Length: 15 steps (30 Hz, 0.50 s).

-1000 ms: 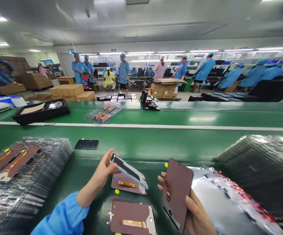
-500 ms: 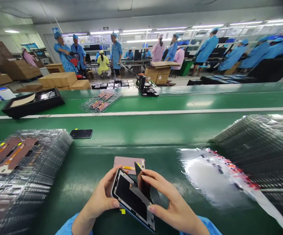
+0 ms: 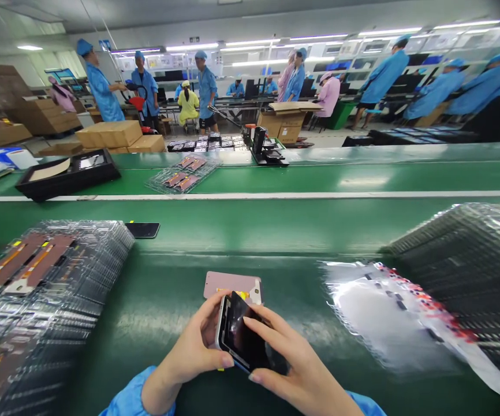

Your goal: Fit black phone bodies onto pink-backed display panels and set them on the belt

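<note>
My left hand (image 3: 189, 349) is wrapped round the side of a phone frame (image 3: 221, 330), with the thumb along its near edge. A glossy dark screen panel (image 3: 247, 341) lies over the frame, slightly raised along part of its length. My right hand (image 3: 291, 361) holds that panel, its fingers on the upper face and its thumb at the near edge. Whether the panel touches the frame all round I cannot tell. Just beyond the hands lies a pinkish-brown flat panel (image 3: 219, 281) with a yellow tab, partly covered by the phone.
Stacked clear plastic trays (image 3: 103, 260) with brown panels stand left, and another tray stack (image 3: 458, 260) right. Beside it lies a white plastic sheet (image 3: 371, 306) with red marks. A dark phone (image 3: 144, 230) and a black bin (image 3: 68, 176) lie farther back. Several people work beyond.
My right hand has lowered the screen panel from a steep tilt to nearly flat over the phone frame, covering its inside. The view has shifted slightly.
</note>
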### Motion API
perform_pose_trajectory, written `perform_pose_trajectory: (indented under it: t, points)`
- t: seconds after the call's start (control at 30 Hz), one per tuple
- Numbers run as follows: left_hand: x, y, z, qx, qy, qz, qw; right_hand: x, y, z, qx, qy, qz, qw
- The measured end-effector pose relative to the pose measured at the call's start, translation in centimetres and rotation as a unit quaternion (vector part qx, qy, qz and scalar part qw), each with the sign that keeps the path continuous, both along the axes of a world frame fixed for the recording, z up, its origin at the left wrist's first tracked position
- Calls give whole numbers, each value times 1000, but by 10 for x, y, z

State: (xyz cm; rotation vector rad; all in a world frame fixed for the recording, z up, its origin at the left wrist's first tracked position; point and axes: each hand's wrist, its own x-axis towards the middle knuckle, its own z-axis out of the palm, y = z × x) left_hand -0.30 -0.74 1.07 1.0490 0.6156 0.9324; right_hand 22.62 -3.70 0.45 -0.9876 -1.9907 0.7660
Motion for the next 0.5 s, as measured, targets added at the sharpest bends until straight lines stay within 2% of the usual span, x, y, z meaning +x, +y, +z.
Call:
perform_pose_trajectory:
  t: [0.3,0.5]
  points:
    - [3,-3,-7,1,-16,-15,1000,-1,-7,-2,48,-40,5,998]
    - [4,-4,-3,-11,-24,-22,999,-2,-6,2,52,-47,5,998]
